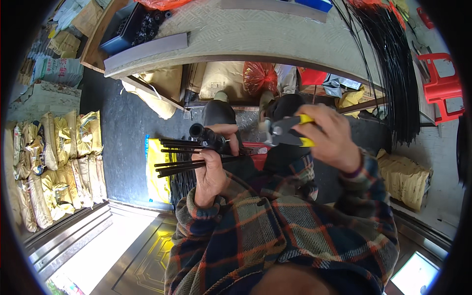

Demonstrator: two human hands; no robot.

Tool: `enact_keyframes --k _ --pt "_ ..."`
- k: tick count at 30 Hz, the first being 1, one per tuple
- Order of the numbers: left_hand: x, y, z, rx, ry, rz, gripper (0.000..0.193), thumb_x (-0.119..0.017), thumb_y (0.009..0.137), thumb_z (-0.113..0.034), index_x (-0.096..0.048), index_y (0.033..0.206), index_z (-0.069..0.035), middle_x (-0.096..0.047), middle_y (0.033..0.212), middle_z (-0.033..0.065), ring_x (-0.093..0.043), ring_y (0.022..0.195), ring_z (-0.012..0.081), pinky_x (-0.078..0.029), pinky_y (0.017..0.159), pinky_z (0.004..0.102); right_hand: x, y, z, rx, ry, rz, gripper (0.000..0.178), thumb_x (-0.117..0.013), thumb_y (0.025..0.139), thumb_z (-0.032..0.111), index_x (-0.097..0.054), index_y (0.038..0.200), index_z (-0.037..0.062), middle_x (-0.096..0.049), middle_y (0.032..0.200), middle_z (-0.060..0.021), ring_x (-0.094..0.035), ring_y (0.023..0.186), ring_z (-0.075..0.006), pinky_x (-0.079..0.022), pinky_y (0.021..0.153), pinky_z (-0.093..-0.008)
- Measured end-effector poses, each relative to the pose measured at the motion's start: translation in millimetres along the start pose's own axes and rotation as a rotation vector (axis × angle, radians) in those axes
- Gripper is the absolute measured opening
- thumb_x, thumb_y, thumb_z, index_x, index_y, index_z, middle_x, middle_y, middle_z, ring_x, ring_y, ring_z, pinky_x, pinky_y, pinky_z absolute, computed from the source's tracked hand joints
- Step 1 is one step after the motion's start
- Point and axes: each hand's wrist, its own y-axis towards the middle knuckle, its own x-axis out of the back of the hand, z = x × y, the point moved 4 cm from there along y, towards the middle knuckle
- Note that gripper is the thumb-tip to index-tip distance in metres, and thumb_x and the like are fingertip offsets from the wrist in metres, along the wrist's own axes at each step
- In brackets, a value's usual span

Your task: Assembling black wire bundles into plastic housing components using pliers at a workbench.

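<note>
My left hand (212, 169) is closed around several thin black rods (179, 170), which stick out to the left in a loose fan. A black tubular fitting (196, 131) with a round open end also sits in that hand, between thumb and fingers. To the right, my right hand (334, 136) grips a pair of pliers (285, 132) with black and yellow handles. The silver jaws of the pliers point left toward the fitting and are apart from it; motion blurs them, so whether they are closed cannot be told.
A worktable (236, 37) stands ahead, bearing a blue bin (123, 34) of small black parts. Long black rods (393, 69) hang over its right end. Red stools (442, 88) stand at right. Filled sacks (59, 167) line the left, and a yellow bag (156, 172) lies by my left hand.
</note>
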Motion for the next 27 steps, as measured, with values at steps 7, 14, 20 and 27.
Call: enact_keyframes --k 7,14,20,27 --pt "-23.7 3.0 -16.3 0.085 0.212 0.050 0.057 -0.037 0.091 -0.051 -0.053 0.099 0.003 -0.052 0.076 0.0050 -0.045 0.065 0.0102 -0.037 0.061 0.0249 -4.0 2.6 6.3 0.069 -0.010 0.252 0.020 -0.062 0.065 0.009 -0.060 0.085 0.0035 -0.051 0.094 -0.0083 -0.053 0.073 -0.0210 -0.045 0.058 -0.0297" --pt "-22.0 0.0 -3.5 0.216 0.168 0.032 0.074 -0.034 0.083 -0.068 -0.047 0.103 0.002 -0.053 0.082 0.0078 -0.050 0.073 0.0124 -0.042 0.066 0.0255 -2.2 9.7 -0.1 0.054 -0.197 0.165 0.020 -0.057 0.075 0.015 -0.059 0.091 0.0048 -0.049 0.107 -0.0073 -0.052 0.097 -0.0214 -0.041 0.088 -0.0401" --pt "-14.9 0.7 5.2 0.105 0.156 0.039 0.070 -0.034 0.086 -0.061 -0.049 0.107 0.004 -0.053 0.083 0.0066 -0.050 0.072 0.0112 -0.042 0.067 0.0254 -0.5 14.7 -0.1 0.086 -0.367 0.169 0.026 -0.054 0.077 0.017 -0.058 0.099 0.0037 -0.046 0.111 -0.0074 -0.049 0.103 -0.0218 -0.037 0.093 -0.0441" --pt "-11.5 -1.4 0.4 0.126 0.278 -0.004 0.077 -0.030 0.083 -0.068 -0.044 0.112 0.002 -0.051 0.077 0.0054 -0.048 0.068 0.0128 -0.041 0.066 0.0258 4.0 21.7 2.0 0.215 -0.455 0.283 0.030 -0.054 0.076 0.017 -0.056 0.101 0.0006 -0.046 0.104 -0.0090 -0.050 0.088 -0.0242 -0.043 0.077 -0.0396"
